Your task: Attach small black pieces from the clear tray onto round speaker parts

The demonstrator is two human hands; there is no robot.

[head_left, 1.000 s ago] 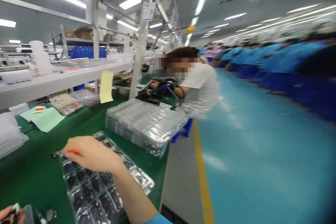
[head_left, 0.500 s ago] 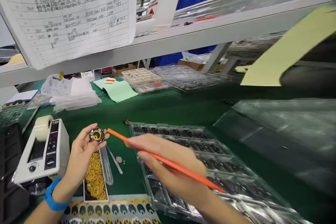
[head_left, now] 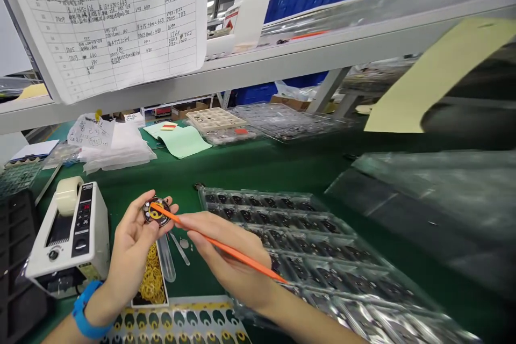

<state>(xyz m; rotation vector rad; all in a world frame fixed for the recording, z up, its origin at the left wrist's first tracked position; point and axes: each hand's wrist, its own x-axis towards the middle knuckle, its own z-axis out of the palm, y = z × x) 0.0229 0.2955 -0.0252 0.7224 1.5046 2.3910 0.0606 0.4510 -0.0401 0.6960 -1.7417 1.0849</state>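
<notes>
My left hand [head_left: 135, 239], with a blue band at the wrist, holds a small round black part [head_left: 162, 220] by its edge; a yellow ring shape shows on its face. In my right hand [head_left: 229, 258] is a thin orange stick [head_left: 237, 254], gripped like a pen. The stick's tip lies over the face of the round part, seemingly touching it. Below my left hand stands a white box of yellow rings [head_left: 152, 279]. A sheet of yellow and dark stickers [head_left: 181, 322] lies at the near edge.
A tape dispenser [head_left: 80, 236] stands at the left. Clear trays of dark round parts [head_left: 290, 220] spread to the right. Tweezers [head_left: 179, 250] lie beside the box. A shelf [head_left: 282, 59] crosses above, with a handwritten sheet [head_left: 121, 37] and a yellow paper strip [head_left: 435, 78] hanging from it.
The orange stick in my right hand has moved left, its tip now over the round part's face. My left hand has shifted slightly right with the part.
</notes>
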